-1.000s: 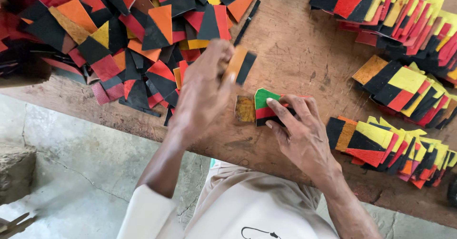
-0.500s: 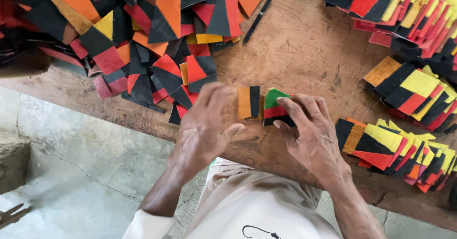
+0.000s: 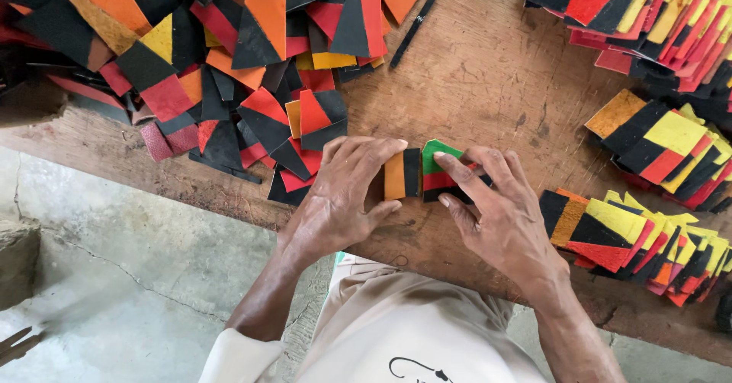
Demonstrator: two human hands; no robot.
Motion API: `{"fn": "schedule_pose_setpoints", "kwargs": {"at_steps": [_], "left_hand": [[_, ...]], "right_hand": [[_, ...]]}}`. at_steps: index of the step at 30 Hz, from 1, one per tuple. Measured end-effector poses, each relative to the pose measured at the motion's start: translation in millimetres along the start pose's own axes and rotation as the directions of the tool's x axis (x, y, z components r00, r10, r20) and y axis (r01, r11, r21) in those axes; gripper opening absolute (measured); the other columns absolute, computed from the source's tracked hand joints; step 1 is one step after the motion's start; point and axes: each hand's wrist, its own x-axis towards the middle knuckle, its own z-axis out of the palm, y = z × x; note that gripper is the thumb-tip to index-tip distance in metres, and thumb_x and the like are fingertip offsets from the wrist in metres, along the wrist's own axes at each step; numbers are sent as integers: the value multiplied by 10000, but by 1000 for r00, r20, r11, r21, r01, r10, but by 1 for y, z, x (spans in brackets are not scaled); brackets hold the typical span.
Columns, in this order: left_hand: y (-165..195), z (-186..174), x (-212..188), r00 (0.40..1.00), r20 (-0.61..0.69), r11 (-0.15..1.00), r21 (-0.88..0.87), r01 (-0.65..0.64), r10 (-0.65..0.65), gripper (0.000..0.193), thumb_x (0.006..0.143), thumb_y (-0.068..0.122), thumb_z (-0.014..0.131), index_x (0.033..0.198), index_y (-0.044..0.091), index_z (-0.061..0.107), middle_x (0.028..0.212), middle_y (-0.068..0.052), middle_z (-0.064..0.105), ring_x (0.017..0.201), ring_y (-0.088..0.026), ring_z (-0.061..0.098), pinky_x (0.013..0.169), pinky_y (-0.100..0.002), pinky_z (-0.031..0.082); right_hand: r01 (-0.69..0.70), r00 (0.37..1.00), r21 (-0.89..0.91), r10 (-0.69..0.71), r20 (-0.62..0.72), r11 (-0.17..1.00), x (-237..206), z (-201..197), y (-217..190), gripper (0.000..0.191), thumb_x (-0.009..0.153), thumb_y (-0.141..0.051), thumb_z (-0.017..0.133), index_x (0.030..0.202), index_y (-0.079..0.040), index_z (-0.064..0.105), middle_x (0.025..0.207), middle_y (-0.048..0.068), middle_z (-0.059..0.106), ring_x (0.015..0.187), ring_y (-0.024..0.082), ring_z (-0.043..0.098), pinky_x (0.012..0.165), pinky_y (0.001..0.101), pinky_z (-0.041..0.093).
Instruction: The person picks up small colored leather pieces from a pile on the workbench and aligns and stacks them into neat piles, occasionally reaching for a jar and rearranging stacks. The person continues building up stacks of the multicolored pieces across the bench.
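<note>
My left hand (image 3: 343, 196) rests on the wooden table (image 3: 488, 86) and pinches an orange-and-black leather piece (image 3: 402, 174) flat against the wood. Right beside it lies a green, red and black patch (image 3: 440, 169), pressed down by the fingers of my right hand (image 3: 499, 215). The two pieces touch edge to edge between my hands.
A loose heap of red, orange, yellow and black leather scraps (image 3: 229, 70) covers the table's left. Sorted stacks of patches (image 3: 648, 230) sit at the right and a further stack (image 3: 648, 17) at the top right. A thin black strip (image 3: 415, 26) lies above. The concrete floor (image 3: 114, 276) shows below the table edge.
My left hand came down from the scrap heap with the orange-and-black piece and laid it beside the green patch. The right hand stayed on the green patch.
</note>
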Motion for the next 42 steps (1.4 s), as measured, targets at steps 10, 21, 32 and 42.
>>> {"fn": "schedule_pose_setpoints", "kwargs": {"at_steps": [10, 21, 32, 42], "left_hand": [[2, 2, 1, 1000, 24, 1000, 23, -3, 3, 1008, 718, 201, 908, 1553, 103, 352, 1427, -94, 558, 1323, -294, 519, 1136, -499, 339], [2, 3, 1, 999, -29, 999, 8, -31, 31, 1111, 694, 287, 928, 1579, 93, 286, 1488, -135, 509, 1361, -320, 490, 1141, -480, 346], [1, 6, -1, 999, -37, 999, 45, -19, 20, 858, 768, 247, 871, 1501, 90, 454, 1344, -96, 628, 1263, -297, 556, 1125, -486, 364], [0, 7, 0, 999, -43, 999, 42, -18, 19, 837, 764, 235, 883, 1479, 102, 466, 1387, -102, 609, 1299, -296, 547, 1143, -497, 363]], "right_hand": [[-18, 1000, 19, 18, 9, 1000, 2, -1, 0, 538, 807, -129, 794, 1327, -132, 660, 1206, 132, 593, 1062, 335, 566, 943, 473, 491], [-45, 999, 43, 45, 3, 998, 1, -2, 1, 564, 804, -120, 800, 1347, -137, 648, 1216, 137, 588, 1084, 334, 565, 930, 453, 507], [-14, 999, 47, 16, -27, 999, 2, -1, -2, 598, 792, -65, 794, 1370, -138, 658, 1180, 133, 580, 1028, 308, 573, 913, 440, 511], [-9, 1000, 12, 9, -16, 1000, 4, -1, -2, 586, 809, -76, 793, 1376, -151, 663, 1155, 127, 575, 1015, 308, 570, 903, 437, 512]]}}
